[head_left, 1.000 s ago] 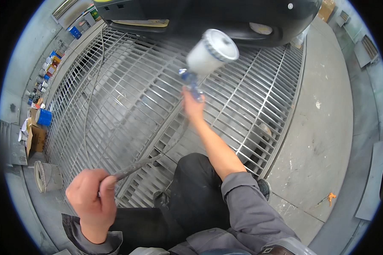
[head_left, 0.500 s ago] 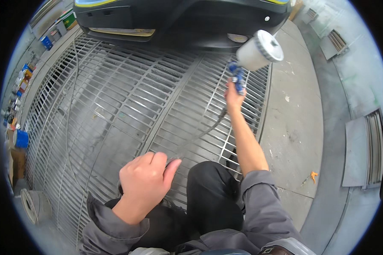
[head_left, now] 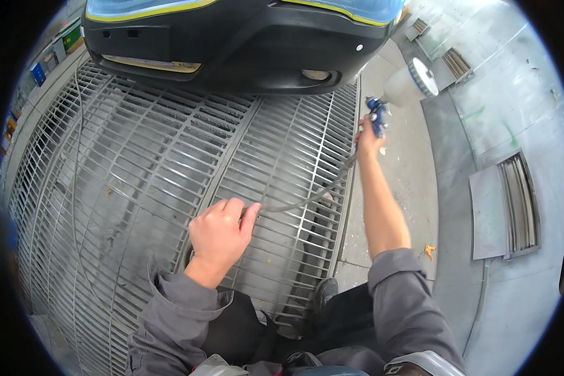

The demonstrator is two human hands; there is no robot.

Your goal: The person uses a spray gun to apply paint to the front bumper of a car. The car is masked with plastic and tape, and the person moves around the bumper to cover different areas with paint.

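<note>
The right hand (head_left: pixel 368 139) is stretched out and closed around a blue spray gun (head_left: pixel 377 115) with a white cup (head_left: pixel 412 81) — just beside the black bumper (head_left: pixel 244 44). The left hand (head_left: pixel 221 230) pinches the grey hose (head_left: pixel 307 197) between its fingers — above the floor grate (head_left: pixel 138 163).

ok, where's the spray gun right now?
In the head view, upper right: the spray gun is held up in the right hand, just right of the black bumper, above the edge of the floor grating.
</note>
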